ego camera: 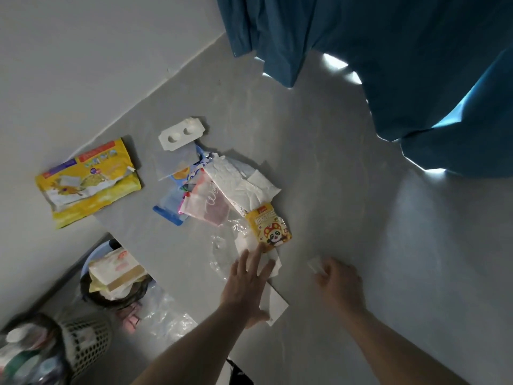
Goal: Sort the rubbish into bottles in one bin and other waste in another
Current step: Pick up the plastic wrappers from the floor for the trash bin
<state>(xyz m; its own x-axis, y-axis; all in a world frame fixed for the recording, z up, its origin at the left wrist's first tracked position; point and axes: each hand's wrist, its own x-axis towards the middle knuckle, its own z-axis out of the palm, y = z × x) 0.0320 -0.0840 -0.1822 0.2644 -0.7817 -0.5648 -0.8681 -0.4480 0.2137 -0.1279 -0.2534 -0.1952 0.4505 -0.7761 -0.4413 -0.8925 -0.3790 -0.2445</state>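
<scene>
A pile of waste lies on the grey floor: white tissues (pixel 244 187), clear plastic film (pixel 224 245), pink and blue pouches (pixel 194 201) and a small yellow panda packet (pixel 270 227). My left hand (pixel 247 284) lies flat with straight fingers on white paper and film just below the panda packet. My right hand (pixel 337 282) pinches a small white scrap (pixel 315 263) to the right of the pile. A round bin (pixel 91 262) at lower left holds wrappers and paper. A mesh basket (pixel 86 340) at the bottom left corner holds bottles (pixel 25 354).
A large yellow wrapper (pixel 88 182) lies apart at the left, near the wall. A white moulded tray (pixel 181 133) with two hollows sits behind the pile. A blue curtain (pixel 388 51) hangs at the upper right. More plastic film (pixel 166 315) lies beside the bins.
</scene>
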